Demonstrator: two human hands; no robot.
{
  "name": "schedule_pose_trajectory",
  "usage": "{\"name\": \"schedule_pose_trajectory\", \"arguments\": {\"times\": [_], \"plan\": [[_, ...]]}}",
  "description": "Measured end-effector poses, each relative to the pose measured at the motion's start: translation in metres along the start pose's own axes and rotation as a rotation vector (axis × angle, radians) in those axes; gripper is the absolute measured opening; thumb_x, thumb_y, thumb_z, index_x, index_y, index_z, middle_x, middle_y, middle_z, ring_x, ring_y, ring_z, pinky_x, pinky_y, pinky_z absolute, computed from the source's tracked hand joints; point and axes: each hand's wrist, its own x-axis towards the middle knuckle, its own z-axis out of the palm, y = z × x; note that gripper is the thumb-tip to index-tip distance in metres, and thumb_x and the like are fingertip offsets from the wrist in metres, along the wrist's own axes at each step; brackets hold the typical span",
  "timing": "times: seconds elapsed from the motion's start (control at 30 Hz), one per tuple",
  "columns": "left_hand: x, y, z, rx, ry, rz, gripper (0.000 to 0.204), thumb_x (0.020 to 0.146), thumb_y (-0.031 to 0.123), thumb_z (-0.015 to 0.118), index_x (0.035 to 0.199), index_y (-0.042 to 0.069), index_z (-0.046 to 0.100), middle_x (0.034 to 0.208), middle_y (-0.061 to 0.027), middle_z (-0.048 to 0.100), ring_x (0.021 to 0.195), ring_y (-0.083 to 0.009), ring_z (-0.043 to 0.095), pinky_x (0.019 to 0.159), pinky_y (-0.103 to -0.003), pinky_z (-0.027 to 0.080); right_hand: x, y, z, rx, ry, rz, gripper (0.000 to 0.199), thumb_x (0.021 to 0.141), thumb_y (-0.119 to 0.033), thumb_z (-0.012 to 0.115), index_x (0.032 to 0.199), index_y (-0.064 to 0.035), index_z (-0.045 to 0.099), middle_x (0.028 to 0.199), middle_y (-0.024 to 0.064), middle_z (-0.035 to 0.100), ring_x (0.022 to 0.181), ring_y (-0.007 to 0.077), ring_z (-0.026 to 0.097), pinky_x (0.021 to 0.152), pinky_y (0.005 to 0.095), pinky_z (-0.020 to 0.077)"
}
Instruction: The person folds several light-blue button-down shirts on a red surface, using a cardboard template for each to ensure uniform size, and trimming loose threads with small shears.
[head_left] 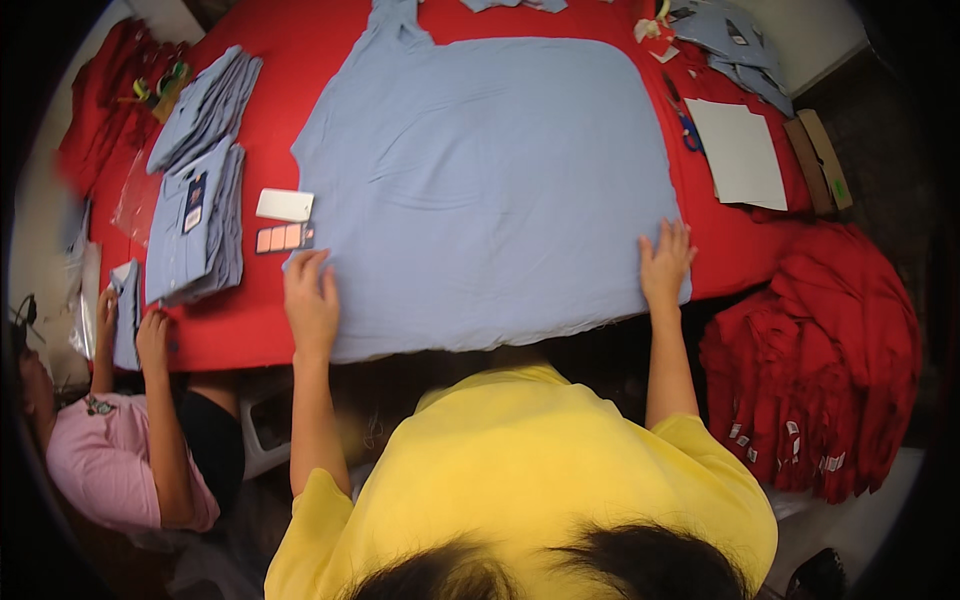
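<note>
Head view: a light blue garment (490, 190) lies spread flat and unfolded on the red table (290, 45). Left hand (310, 300) and right hand (665, 265) press its near edge, fingers released. Folded shirts (195, 215) are stacked at left; folding appears not yet begun.

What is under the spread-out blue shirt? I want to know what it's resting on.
The blue shirt lies flat on a red table cover, which shows all around it. Both hands, left and right, press its near edge. Anything beneath the cloth is hidden.
</note>
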Motion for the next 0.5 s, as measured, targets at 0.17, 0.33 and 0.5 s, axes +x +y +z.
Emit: {"name": "schedule_pose_trajectory", "arguments": {"times": [0.17, 0.33, 0.5], "plan": [[0.072, 0.002, 0.051, 0.401, 0.059, 0.154, 0.047, 0.093, 0.032, 0.055, 0.135, 0.011, 0.050, 0.141, -0.0159, 0.044, 0.127, -0.0372, 0.041, 0.105, -0.053, 0.031, 0.073, -0.051, 0.010, 0.111, -0.113, -0.044, 0.053, 0.089, -0.036, 0.058, 0.132, -0.0060, 0.050, 0.143, 0.0186, 0.041, 0.137, 0.0356, 0.031, 0.112, 0.0581, 0.0160], [0.151, -0.029, 0.051, 0.417, 0.001, -0.168, 0.049, 0.095, 0.032, 0.052, 0.138, 0.010, 0.046, 0.146, -0.0150, 0.039, 0.131, -0.0381, 0.038, 0.107, -0.047, 0.033, 0.174, -0.041, 0.030, 0.187, 0.026, -0.112, 0.040, 0.091, -0.026, 0.054, 0.125, -0.0045, 0.055, 0.138, 0.0180, 0.046, 0.129, 0.0356, 0.039, 0.110, 0.0528, 0.0251], [0.205, -0.053, 0.070, 0.407, 0.237, 0.055, 0.039, 0.095, 0.028, 0.051, 0.130, 0.011, 0.056, 0.144, -0.0084, 0.044, 0.122, -0.0361, 0.045, 0.101, -0.045, 0.037, 0.294, -0.077, 0.084, 0.273, 0.146, -0.252, 0.037, 0.090, -0.014, 0.049, 0.125, -0.0041, 0.055, 0.136, 0.0170, 0.048, 0.121, 0.0376, 0.045, 0.104, 0.0494, 0.0347]]}}
